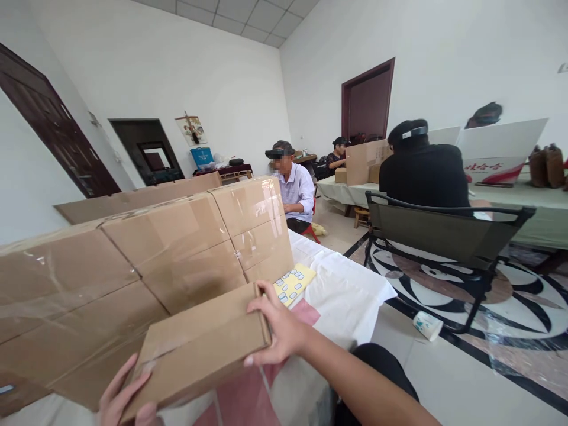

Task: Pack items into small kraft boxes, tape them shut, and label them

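Observation:
A long, flat cardboard box (208,337) is held between my two hands, tilted over the cloth-covered table. My left hand (126,393) grips its near left end, partly cut off by the bottom edge of the view. Around the right end my right hand (277,328) is closed, fingers on the top edge and thumb underneath. Right behind the box stands a wall of stacked, taped cardboard boxes (177,236). A yellow patterned sheet (295,284) lies past my right hand, on the white tablecloth (341,284).
A person in a light shirt (297,186) sits beyond the stack. To the right, a person in black (423,171) sits on a dark folding chair (444,231) at another table. A paper cup (427,326) lies on the floor. Pink cloth (244,399) covers part of my table.

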{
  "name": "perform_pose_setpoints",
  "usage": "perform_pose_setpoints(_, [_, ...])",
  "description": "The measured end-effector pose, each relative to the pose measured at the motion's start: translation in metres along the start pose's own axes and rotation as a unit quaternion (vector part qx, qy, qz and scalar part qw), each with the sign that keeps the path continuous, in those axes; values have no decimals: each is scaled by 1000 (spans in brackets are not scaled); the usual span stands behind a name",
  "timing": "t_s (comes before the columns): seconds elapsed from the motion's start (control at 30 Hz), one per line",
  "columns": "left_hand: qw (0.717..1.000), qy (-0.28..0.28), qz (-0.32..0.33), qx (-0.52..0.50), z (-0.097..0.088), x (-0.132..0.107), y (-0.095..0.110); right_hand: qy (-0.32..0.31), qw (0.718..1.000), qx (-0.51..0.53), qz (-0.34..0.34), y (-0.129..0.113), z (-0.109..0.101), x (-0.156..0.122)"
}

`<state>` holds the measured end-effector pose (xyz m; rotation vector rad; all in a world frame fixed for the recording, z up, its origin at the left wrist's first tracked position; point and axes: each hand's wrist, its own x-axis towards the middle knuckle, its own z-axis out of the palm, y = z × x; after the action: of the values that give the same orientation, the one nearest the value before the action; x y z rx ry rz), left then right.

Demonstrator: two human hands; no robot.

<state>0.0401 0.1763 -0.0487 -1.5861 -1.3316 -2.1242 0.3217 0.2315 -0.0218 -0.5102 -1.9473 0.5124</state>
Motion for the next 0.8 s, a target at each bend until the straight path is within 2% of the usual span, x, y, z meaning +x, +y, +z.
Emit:
perform_pose_setpoints(0.07, [999, -22, 20, -25, 32, 9, 10, 41, 999, -26, -4, 0, -21, 3])
perform_pose_setpoints(0.13, [998, -26, 0, -55, 64, 10, 16, 88, 994, -59, -22, 1, -44, 5])
perform_pose_setpoints(0.2, [994, -21, -44, -100, 91, 0, 14, 139, 984, -103, -40, 2, -71, 3])
perform_pose_setpoints(0.3, [971, -68, -162, -159, 117, -32, 0, 226, 953, -201, -28, 4, -119, -12])
perform_pose_setpoints(0.37, [952, -108, -249, -143, 122, -56, -14, 304, 913, -273, 7, 9, -155, -31])
perform_pose_setpoints(0.43, [934, -136, -311, -112, 122, -73, -27, 397, 854, -333, 47, 20, -188, -54])
perform_pose_setpoints(0.53, [919, -154, -352, -89, 118, -81, -38, 500, 756, -414, 89, 43, -225, -90])
perform_pose_setpoints(0.6, [914, -163, -362, -85, 118, -80, -40, 524, 714, -447, 123, 59, -237, -110])
perform_pose_setpoints(0.7, [904, -182, -376, -96, 120, -77, -38, 523, 697, -460, 171, 81, -241, -129])
perform_pose_setpoints(0.8, [894, -189, -391, -109, 121, -77, -37, 488, 716, -455, 205, 100, -233, -135])
